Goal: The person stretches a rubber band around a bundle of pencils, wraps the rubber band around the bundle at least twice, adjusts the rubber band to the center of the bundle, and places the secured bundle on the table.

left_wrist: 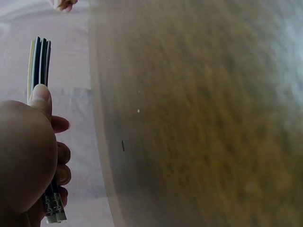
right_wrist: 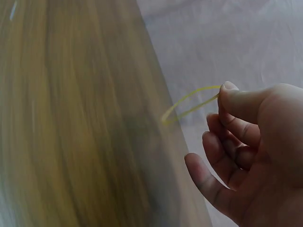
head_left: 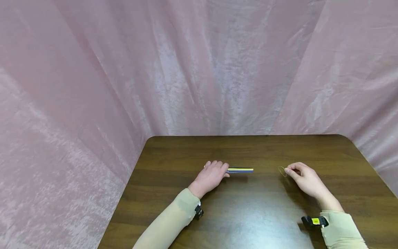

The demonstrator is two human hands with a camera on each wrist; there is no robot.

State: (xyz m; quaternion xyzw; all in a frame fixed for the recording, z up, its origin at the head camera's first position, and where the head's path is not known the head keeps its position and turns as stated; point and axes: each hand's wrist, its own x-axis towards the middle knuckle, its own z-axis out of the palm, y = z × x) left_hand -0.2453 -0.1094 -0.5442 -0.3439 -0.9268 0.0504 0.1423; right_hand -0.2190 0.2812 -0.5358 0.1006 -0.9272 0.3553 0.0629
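Yellow, one rubber band (right_wrist: pixel 198 89): your right hand (head_left: pixel 306 179) pinches it between thumb and forefinger, its loop drawn out long and narrow, the other fingers loosely bent. The band is to the right of the pencils (head_left: pixel 240 170), well apart from them.

Pencils: one bundle, gripped in your left hand (head_left: pixel 211 177), thumb laid along it and fingers curled round it. Yellow, blue, dark and pale stripes show. An exact count cannot be given, since your left hand covers the middle of the bundle; at least two eraser ends (left_wrist: pixel 56 217) with metal collars emerge below the little finger. The plain ends point towards your right hand. Whether the pencils touch the table (head_left: pixel 258 207) cannot be told.

Hands: two. Sleeves: two, pale green, the left one (head_left: pixel 171 218) on the near side of the pencils, the right one (head_left: pixel 342 228) nearer still and off to their right. Wrist devices: two, black; the left one (head_left: pixel 198 211) sits nearer you than the pencils, and the right one (head_left: pixel 314 221), with a yellow label, lies near and right of them.

Table: one, brown wood-grain, beneath the pencils. Beyond them hangs a pink curtain (head_left: pixel 217 69).
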